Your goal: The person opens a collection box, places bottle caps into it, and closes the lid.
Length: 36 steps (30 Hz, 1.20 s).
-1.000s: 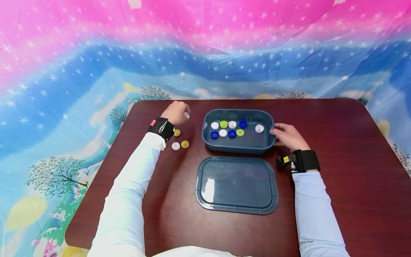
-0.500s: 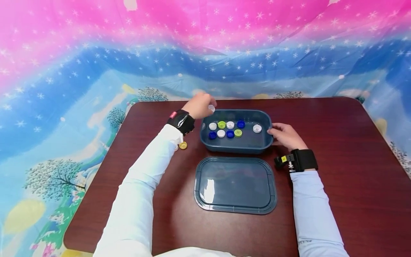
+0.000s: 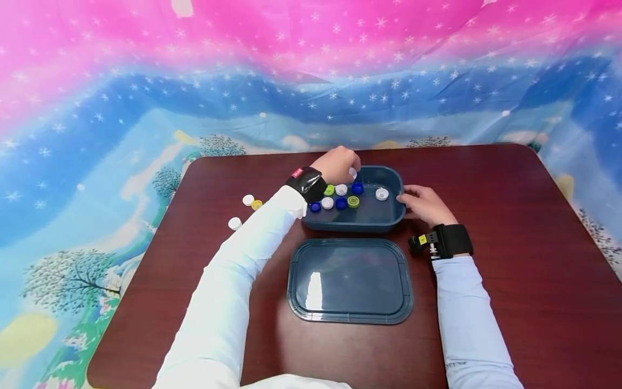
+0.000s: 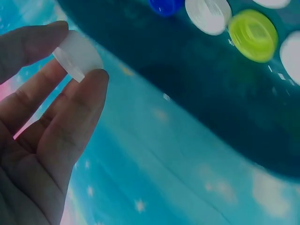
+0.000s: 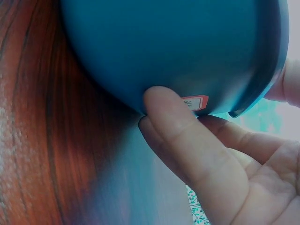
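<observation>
My left hand (image 3: pixel 336 165) pinches a white bottle cap (image 4: pixel 79 55) between thumb and fingertips, over the back part of a dark blue-grey plastic container (image 3: pixel 359 226). Inside the container lie white, blue and lime-green caps, most of them in two rows. A lone white cap (image 3: pixel 382 194) sits apart toward the right end. My right hand (image 3: pixel 427 205) holds that end, thumb at the rim and fingers (image 5: pixel 173 110) against the outer wall near a small red-edged sticker (image 5: pixel 196 102). My left wrist and sleeve overlap the container's left end in the head view.
The container's lid (image 3: pixel 350 281) lies flat on the dark red wooden table (image 3: pixel 525 227), just in front of it. Left of my left arm are loose caps: a white cap (image 3: pixel 248 200), a yellow cap (image 3: pixel 256 205) and another white cap (image 3: pixel 235 223). A patterned cloth (image 3: pixel 311 97) hangs behind.
My left hand has carried the white cap rightward from the table's left side to over the container. My right hand keeps its hold on the container's end. The view has shifted slightly.
</observation>
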### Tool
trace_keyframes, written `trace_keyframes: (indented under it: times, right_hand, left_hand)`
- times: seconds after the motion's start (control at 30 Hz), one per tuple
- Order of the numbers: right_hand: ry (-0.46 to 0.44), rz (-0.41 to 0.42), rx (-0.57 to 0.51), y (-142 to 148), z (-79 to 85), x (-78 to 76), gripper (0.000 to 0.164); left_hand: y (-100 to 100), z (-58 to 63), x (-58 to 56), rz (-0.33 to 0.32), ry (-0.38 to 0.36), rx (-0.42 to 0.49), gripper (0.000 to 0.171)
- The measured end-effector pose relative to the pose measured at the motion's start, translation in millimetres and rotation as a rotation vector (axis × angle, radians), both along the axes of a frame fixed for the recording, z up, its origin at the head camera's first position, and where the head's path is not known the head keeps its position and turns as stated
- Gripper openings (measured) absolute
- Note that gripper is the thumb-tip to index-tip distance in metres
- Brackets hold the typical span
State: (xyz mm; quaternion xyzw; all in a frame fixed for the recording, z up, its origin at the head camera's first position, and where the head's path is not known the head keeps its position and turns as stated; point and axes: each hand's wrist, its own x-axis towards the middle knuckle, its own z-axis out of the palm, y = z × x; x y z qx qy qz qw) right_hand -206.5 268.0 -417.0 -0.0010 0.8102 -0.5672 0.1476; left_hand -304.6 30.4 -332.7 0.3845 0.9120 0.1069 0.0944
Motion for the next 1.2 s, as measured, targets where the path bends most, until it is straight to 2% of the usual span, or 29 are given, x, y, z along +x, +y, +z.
trace_keyframes:
  times: [0.07,0.17,0.47,0.67,0.87,1.0,1.1,1.2]
  right_hand:
    - [-0.003,0.001,-0.001,0,-0.6,-0.2,0.06]
    - [0.0,-0.005,0.006,0,-1.5,-0.8,0.059]
    - [0.003,-0.004,-0.001,1,-3.1,-2.5,0.058]
    - [0.0,-0.01,0.002,2,-2.8,-2.9,0.056]
    - [-0.006,-0.014,-0.002,2,-3.1,-3.0,0.056]
    - [-0.013,-0.018,-0.008,2,-3.4,-3.0,0.056]
    - [-0.013,-0.015,-0.011,2,-3.9,-3.4,0.055]
    - [-0.006,-0.012,-0.008,3,-3.7,-3.7,0.055]
  left_hand:
    - [8,-5.5,0.3,-0.019,0.001,-0.017,0.024]
    - [19,-14.5,-0.3,-0.053,-0.015,-0.036,0.008]
    - [42,-42.5,-5.1,-0.113,-0.04,-0.089,0.016]
    - [51,-51.3,-4.2,-0.094,-0.055,-0.153,0.007]
    - [55,-57.3,-2.5,-0.064,-0.088,-0.199,0.015]
    - [57,-61.1,-1.8,-0.049,-0.105,-0.202,0.003]
    - [59,-63.5,-2.1,-0.047,-0.104,-0.203,0.022]
    - [61,-65.3,-2.7,-0.045,-0.092,-0.209,0.033]
